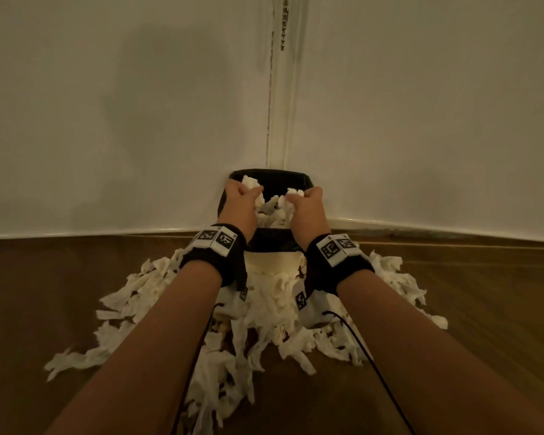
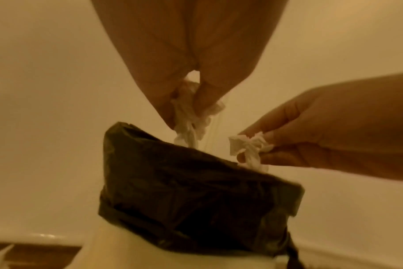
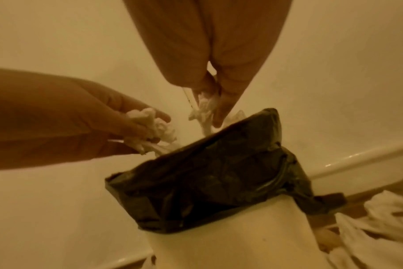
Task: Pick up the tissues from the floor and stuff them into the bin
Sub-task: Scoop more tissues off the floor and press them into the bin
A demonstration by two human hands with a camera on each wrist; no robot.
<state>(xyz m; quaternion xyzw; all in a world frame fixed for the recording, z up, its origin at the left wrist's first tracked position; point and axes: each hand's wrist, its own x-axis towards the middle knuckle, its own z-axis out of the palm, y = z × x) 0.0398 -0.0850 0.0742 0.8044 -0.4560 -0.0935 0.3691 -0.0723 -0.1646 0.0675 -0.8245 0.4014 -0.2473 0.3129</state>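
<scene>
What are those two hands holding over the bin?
Each holds a crumpled tissue wad, pinched in its middle: left hand its wad, right hand its wad.

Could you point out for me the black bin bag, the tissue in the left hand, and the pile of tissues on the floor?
black bin bag (image 1: 272,243), head view, on its folded-over front edge.
tissue in the left hand (image 1: 250,183), head view, on the wad above the fingers.
pile of tissues on the floor (image 1: 270,304), head view, middle of the heap.
</scene>
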